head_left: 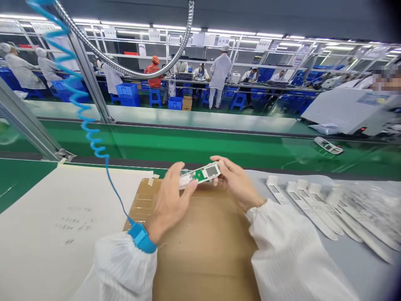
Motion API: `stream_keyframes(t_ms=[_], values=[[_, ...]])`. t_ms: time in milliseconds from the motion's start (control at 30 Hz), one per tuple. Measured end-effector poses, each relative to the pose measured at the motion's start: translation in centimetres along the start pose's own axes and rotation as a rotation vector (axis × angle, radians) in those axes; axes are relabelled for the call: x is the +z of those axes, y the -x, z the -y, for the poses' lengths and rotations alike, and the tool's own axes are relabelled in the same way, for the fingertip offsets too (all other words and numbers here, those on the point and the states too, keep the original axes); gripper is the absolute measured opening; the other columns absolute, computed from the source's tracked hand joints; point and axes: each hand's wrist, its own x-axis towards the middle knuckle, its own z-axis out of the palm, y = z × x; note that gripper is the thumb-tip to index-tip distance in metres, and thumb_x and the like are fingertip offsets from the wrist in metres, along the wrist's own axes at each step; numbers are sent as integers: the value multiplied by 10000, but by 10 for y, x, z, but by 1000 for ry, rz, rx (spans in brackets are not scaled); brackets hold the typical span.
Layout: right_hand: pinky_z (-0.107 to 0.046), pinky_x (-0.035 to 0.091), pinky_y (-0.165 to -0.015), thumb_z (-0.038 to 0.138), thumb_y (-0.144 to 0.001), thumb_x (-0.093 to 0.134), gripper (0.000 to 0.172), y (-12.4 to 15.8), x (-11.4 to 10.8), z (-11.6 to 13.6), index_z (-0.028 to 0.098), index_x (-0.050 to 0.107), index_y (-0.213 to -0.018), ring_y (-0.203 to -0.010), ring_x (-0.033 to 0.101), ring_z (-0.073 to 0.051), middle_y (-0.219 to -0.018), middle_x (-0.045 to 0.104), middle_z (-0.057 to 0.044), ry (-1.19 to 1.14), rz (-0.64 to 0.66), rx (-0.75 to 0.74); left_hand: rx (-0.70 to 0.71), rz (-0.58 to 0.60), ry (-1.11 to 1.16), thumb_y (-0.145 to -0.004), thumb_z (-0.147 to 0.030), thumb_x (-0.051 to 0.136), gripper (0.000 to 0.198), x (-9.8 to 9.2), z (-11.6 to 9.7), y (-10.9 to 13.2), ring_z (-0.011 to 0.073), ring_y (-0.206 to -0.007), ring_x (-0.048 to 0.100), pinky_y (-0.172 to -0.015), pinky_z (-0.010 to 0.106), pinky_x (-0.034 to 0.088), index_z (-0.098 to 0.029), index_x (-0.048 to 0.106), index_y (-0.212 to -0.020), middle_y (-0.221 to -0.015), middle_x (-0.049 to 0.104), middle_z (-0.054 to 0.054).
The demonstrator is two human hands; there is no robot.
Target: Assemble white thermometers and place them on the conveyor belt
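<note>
Between my two hands I hold a narrow white device housing [200, 174] with a green circuit board and a small grey screen showing. My left hand [172, 194] grips its left end, thumb along the near edge. Its right end, by the screen, is pinched in the fingers of my right hand [234, 179]. The housing is tilted, right end higher, above a brown cardboard sheet [206, 238]. A blue wrist strap [142, 237] with a coiled cord sits on my left wrist.
Several white housing covers [313, 209] lie at right beside clear plastic bags [372, 205]. White paper [62, 225] with writing covers the left. Across the green conveyor belt [188, 142], another device [328, 145] lies at right. The coiled blue cord [89, 129] hangs at left; people work beyond.
</note>
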Motion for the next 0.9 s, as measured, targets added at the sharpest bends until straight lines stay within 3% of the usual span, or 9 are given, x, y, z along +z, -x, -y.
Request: stream_keyframes(t_ms=[67, 133, 267, 333, 433, 533, 600, 733, 900], values=[[-296, 513, -596, 621, -874, 583, 469, 14, 5, -15, 251, 610, -1162, -582, 554, -104, -956, 689, -23, 30, -13, -17, -95, 269, 102, -938, -436, 521, 427, -2, -6, 2, 228, -938, 686, -855, 361, 533, -205, 609, -1285, -1069, 720, 71], [-332, 519, -678, 635, -919, 493, 474, 20, 5, -26, 248, 610, -1167, -728, 616, -153, -1087, 693, -61, 160, -113, -119, -166, 412, 149, -942, -402, 502, 369, -4, -12, 5, 182, -658, 655, -664, 294, 497, -227, 660, -1227, -780, 709, 11], [-378, 458, -864, 481, -954, 533, 260, 25, -1, -27, 258, 653, -1013, -978, 603, -216, -1080, 682, -52, 596, -200, -453, -153, 335, 41, -924, -340, 515, 345, -5, -22, 7, 180, -587, 599, -609, 277, 405, -263, 692, -1210, -632, 653, -13], [-394, 412, -866, 380, -950, 568, 153, 28, -2, -23, 262, 653, -903, -959, 585, -223, -1022, 684, -41, 828, -194, -550, -173, 326, 0, -914, -329, 523, 307, -5, -23, 7, 182, -578, 579, -597, 280, 373, -269, 726, -1136, -612, 643, -10], [-410, 347, -815, 325, -969, 531, 206, 34, 5, -22, 252, 632, -804, -879, 556, -227, -918, 672, -46, 1070, -181, -591, -260, 284, 38, -894, -341, 549, 235, -3, -16, 2, 165, -531, 529, -557, 273, 336, -238, 742, -982, -567, 602, -12], [-401, 339, -799, 342, -989, 478, 267, 39, 14, -25, 240, 580, -764, -850, 543, -218, -873, 644, -40, 996, -48, -609, -391, 157, 222, -906, -438, 544, 282, -4, -6, -4, 138, -473, 466, -507, 262, 321, -185, 668, -894, -532, 543, -23], [-381, 369, -789, 374, -996, 444, 282, 40, 15, -28, 238, 536, -767, -842, 547, -212, -856, 626, -34, 819, -38, -563, -426, 122, 426, -911, -468, 553, 314, -6, -4, -7, 127, -524, 505, -529, 254, 364, -163, 621, -934, -626, 600, -4], [-333, 410, -698, 485, -964, 471, 270, 31, 0, -38, 246, 526, -853, -728, 528, -186, -799, 592, -9, 556, -258, -287, -430, 276, 778, -857, -399, 680, 365, -5, -15, -4, 165, -859, 648, -652, 244, 449, -149, 572, -1100, -1007, 700, 92], [-329, 449, -727, 538, -908, 540, 309, 16, -24, -54, 229, 546, -898, -741, 540, -174, -824, 586, -11, 433, -396, -187, -431, 448, 873, -816, -349, 747, 418, 4, -27, 8, 195, -938, 665, -661, 250, 469, -149, 550, -1126, -1107, 683, 123]])
